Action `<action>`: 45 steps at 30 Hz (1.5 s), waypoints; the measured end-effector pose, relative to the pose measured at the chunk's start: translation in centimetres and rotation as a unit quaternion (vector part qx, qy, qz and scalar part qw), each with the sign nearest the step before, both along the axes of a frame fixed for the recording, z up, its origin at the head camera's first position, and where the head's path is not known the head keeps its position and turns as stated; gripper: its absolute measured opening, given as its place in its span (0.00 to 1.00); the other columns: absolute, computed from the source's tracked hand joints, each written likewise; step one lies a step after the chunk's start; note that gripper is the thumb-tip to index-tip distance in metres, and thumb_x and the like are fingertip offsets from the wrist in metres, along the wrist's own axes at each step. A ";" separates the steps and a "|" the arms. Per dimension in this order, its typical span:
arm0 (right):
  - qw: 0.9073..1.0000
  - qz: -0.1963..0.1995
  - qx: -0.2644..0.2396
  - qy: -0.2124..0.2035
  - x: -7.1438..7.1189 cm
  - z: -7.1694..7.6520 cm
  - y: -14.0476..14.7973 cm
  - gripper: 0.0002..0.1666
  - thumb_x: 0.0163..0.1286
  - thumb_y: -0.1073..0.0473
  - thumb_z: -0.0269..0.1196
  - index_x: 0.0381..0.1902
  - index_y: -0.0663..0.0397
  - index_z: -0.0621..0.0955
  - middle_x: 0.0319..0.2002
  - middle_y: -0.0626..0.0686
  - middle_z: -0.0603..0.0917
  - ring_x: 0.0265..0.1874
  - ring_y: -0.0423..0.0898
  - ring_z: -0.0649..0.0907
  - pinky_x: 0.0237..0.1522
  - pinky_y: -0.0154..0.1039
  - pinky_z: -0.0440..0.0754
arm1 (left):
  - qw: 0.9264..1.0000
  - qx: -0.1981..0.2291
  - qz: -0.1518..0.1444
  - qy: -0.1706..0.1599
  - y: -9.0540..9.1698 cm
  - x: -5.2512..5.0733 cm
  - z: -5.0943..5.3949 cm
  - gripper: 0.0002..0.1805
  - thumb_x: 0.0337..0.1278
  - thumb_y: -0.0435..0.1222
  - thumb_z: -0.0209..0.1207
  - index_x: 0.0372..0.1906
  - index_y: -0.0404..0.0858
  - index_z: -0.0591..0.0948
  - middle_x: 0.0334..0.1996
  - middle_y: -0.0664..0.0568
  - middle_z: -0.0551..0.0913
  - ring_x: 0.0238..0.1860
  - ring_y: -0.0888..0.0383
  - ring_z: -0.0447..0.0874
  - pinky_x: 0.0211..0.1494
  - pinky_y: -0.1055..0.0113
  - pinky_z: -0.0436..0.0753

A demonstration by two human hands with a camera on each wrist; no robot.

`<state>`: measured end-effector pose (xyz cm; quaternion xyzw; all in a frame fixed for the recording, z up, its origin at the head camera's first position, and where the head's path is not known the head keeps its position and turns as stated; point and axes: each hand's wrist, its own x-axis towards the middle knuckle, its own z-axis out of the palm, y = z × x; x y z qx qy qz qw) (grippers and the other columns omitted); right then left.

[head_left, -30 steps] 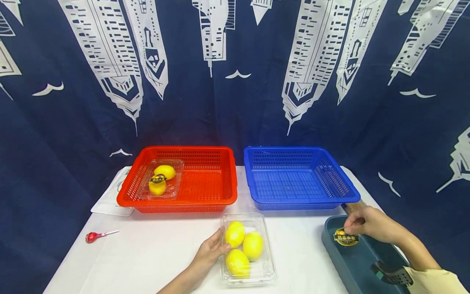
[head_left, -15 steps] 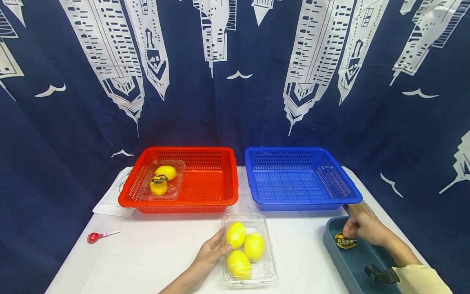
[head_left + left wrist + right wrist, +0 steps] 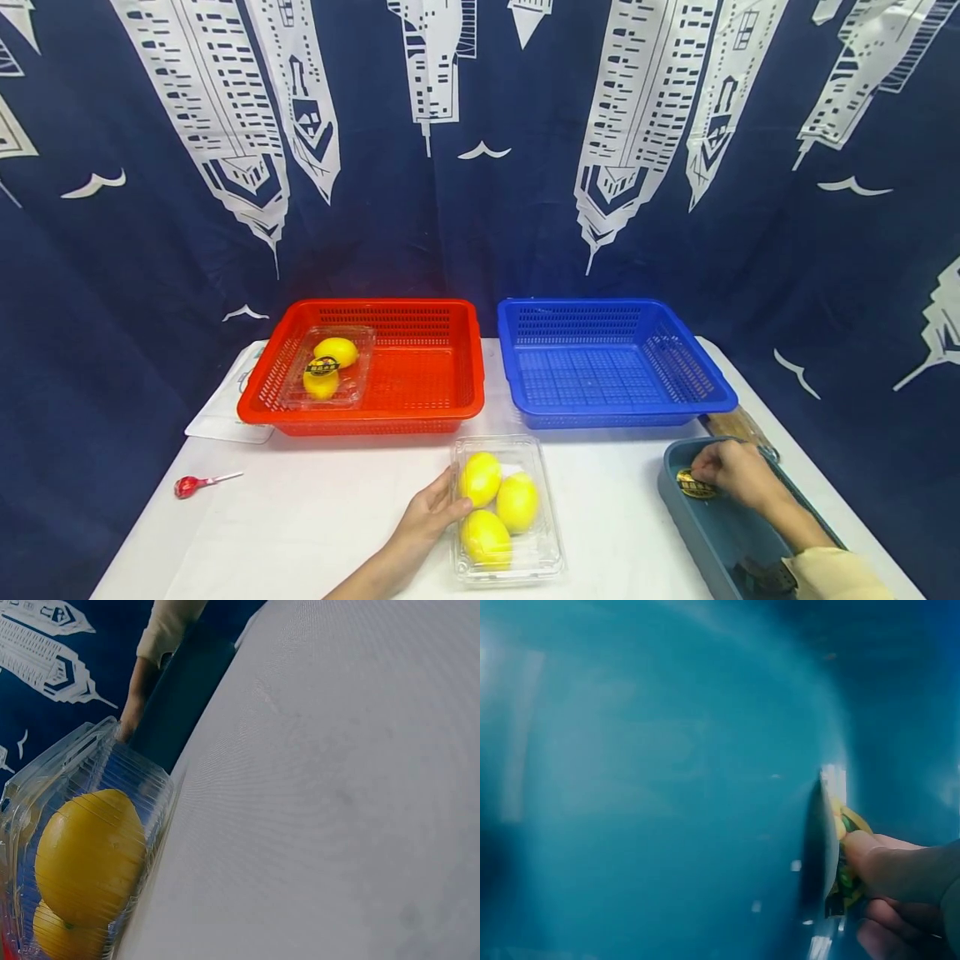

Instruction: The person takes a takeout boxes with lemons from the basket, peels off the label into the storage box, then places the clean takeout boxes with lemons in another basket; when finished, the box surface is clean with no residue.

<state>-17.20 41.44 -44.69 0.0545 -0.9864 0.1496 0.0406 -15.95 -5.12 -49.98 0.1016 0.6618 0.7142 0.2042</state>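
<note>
My left hand (image 3: 426,521) holds the left side of a closed clear plastic fruit box (image 3: 542,546), its thumb on the lid. Inside are three yellow lemons (image 3: 486,537); one lemon (image 3: 90,859) fills much of the box's end in the left wrist view. Over at the right, my right hand (image 3: 738,479) reaches into a dark teal tray (image 3: 692,542). Between thumb and fingers it pinches a black and gold oval sticker (image 3: 694,485). Seen nearly edge-on in the right wrist view, the sticker (image 3: 846,885) is close to the tray's inner surface.
Behind stand a red basket (image 3: 420,379) and a blue basket (image 3: 596,375). A similar labelled box (image 3: 352,393) with lemons lies in the red one. A lollipop (image 3: 191,486) and a white bag (image 3: 232,408) are at left. Something brown (image 3: 738,427) lies behind the tray.
My right hand, with the sticker, has gone lower and slightly left inside the tray. The left hand and its box stay in place.
</note>
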 end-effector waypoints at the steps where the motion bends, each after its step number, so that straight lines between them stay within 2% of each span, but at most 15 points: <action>1: 1.000 -0.002 0.003 0.006 0.0 -0.2 -0.1 0.07 0.53 0.65 0.71 0.22 0.51 0.83 0.21 0.43 0.83 0.21 0.33 0.75 0.22 0.31 0.73 | 1.000 -0.001 0.000 -0.001 0.0 0.0 0.0 0.45 0.66 0.45 0.56 0.75 0.27 0.47 0.77 0.36 0.44 0.77 0.39 0.46 0.75 0.54 0.55; 8: 1.000 0.007 0.005 0.019 0.1 -0.9 0.0 0.06 0.50 0.64 0.73 0.25 0.54 0.85 0.24 0.45 0.85 0.22 0.32 0.77 0.22 0.31 0.76 | 1.000 -0.007 0.000 -0.005 -0.1 0.1 0.0 0.46 0.66 0.46 0.55 0.75 0.27 0.46 0.77 0.35 0.43 0.77 0.39 0.46 0.76 0.53 0.54; 14: 1.000 0.011 0.002 0.000 0.2 -1.0 0.3 0.18 0.42 0.55 0.78 0.32 0.55 0.87 0.29 0.47 0.86 0.27 0.33 0.77 0.26 0.33 0.76 | 1.000 -0.007 0.002 0.000 -0.1 0.0 0.1 0.45 0.66 0.45 0.56 0.75 0.26 0.46 0.77 0.35 0.44 0.77 0.39 0.46 0.76 0.53 0.54; 18: 1.000 0.018 0.008 0.002 0.3 -1.1 0.4 0.22 0.40 0.53 0.79 0.34 0.56 0.87 0.31 0.48 0.87 0.29 0.38 0.80 0.28 0.35 0.78 | 1.000 -0.002 0.002 0.003 -0.1 0.0 0.1 0.45 0.66 0.45 0.56 0.75 0.26 0.47 0.77 0.35 0.44 0.77 0.39 0.46 0.76 0.53 0.53; 24: 1.000 0.019 0.006 0.002 0.5 -1.0 0.3 0.22 0.41 0.55 0.79 0.35 0.59 0.87 0.31 0.50 0.87 0.30 0.42 0.82 0.29 0.37 0.79 | 1.000 0.001 0.001 -0.002 0.0 0.0 0.1 0.45 0.66 0.45 0.56 0.75 0.26 0.46 0.77 0.35 0.44 0.77 0.39 0.46 0.76 0.53 0.53; 32: 0.999 -0.029 -0.013 -0.031 0.7 -0.7 0.3 0.21 0.49 0.52 0.76 0.38 0.60 0.86 0.30 0.49 0.85 0.31 0.41 0.79 0.28 0.36 0.76 | 1.000 -0.002 -0.004 -0.010 -0.1 0.1 0.1 0.45 0.67 0.46 0.55 0.76 0.28 0.46 0.77 0.36 0.43 0.77 0.39 0.45 0.76 0.52 0.53; 39: 0.999 -0.040 -0.014 -0.015 0.8 0.2 0.3 0.21 0.51 0.52 0.74 0.38 0.62 0.86 0.29 0.49 0.86 0.30 0.41 0.80 0.28 0.37 0.77 | 1.000 0.001 -0.003 -0.003 0.0 0.0 0.1 0.45 0.66 0.45 0.55 0.75 0.27 0.46 0.77 0.35 0.44 0.77 0.39 0.45 0.76 0.52 0.52; 45: 0.998 -0.045 -0.034 0.000 1.1 1.4 -0.4 0.22 0.55 0.52 0.72 0.40 0.66 0.85 0.31 0.54 0.89 0.29 0.45 0.86 0.29 0.36 0.81 | 1.000 0.004 -0.002 -0.001 0.0 0.0 0.1 0.45 0.66 0.45 0.56 0.75 0.27 0.47 0.77 0.35 0.44 0.77 0.39 0.46 0.76 0.52 0.53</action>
